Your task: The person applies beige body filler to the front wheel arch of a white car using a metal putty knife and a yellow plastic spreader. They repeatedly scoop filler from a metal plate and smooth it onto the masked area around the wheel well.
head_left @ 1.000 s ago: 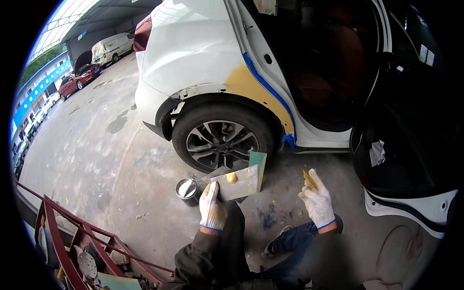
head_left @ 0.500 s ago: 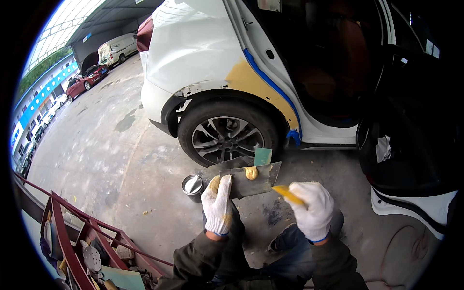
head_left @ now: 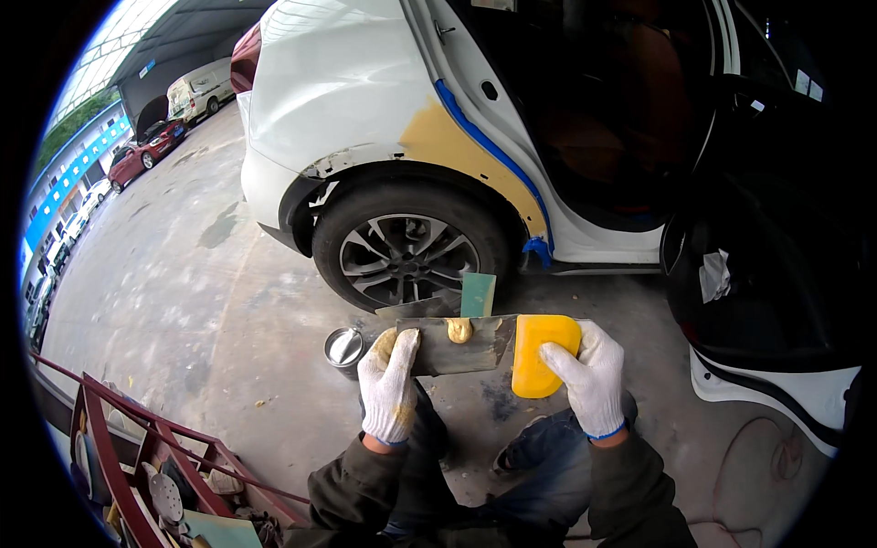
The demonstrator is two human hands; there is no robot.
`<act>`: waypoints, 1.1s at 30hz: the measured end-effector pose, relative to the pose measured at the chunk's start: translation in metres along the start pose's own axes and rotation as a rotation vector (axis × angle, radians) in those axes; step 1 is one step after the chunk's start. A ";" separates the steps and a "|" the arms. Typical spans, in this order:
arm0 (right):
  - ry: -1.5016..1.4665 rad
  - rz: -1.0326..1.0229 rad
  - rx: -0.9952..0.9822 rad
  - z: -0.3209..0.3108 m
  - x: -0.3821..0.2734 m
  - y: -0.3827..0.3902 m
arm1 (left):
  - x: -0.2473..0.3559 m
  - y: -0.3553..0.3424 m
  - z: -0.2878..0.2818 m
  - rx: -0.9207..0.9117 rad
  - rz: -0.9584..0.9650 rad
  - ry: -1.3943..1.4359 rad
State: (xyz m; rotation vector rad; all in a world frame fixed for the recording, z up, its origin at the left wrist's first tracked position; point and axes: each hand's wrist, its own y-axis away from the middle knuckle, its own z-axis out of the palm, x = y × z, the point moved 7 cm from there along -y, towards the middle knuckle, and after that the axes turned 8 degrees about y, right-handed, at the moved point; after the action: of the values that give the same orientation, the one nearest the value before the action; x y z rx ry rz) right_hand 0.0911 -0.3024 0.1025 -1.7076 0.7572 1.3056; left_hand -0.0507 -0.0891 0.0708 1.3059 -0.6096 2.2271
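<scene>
In the head view, low in front of a white car's wheel (head_left: 409, 256), both gloved hands are working close together, with the forearms coming up from the lower edge. The left hand (head_left: 388, 388) is pointing upward, and its fingers are clamping the left end of a grey plate (head_left: 438, 358), which is lying almost level across the middle. The right hand (head_left: 598, 379) is bending inward, and its fingers are gripping a yellow spreader (head_left: 533, 370), with the thumb (head_left: 560, 361) pressing on the broad face. The spreader is standing at the plate's right end; whether the two are touching, I cannot tell. A dab of tan paste (head_left: 459, 331) is sitting at the plate's upper edge.

To the left of the left hand, a round dark can (head_left: 347, 369) is standing on the floor (head_left: 247, 320), and something pale and shiny is showing in its top. At lower left, a dark red rack (head_left: 110, 447) is holding a pale disc with holes (head_left: 166, 498), among other pieces.

Compared with half a second ago, the spreader is now showing its broad face, not its narrow side.
</scene>
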 end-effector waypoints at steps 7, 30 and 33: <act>0.350 -0.309 0.072 -0.034 -0.020 -0.004 | -0.004 -0.004 -0.015 -0.034 -0.050 -0.002; -0.431 0.026 -0.027 -0.117 0.169 -0.188 | -0.124 -0.094 -0.002 0.211 -0.263 -0.120; -0.550 0.061 -0.059 -0.097 0.160 -0.216 | -0.107 -0.113 0.014 0.233 -0.282 -0.264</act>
State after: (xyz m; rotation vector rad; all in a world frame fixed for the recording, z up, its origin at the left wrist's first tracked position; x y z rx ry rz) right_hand 0.3624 -0.2835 0.0142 -1.2775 0.4504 1.7478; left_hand 0.0726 -0.0284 -0.0025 1.7049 -0.2384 1.9538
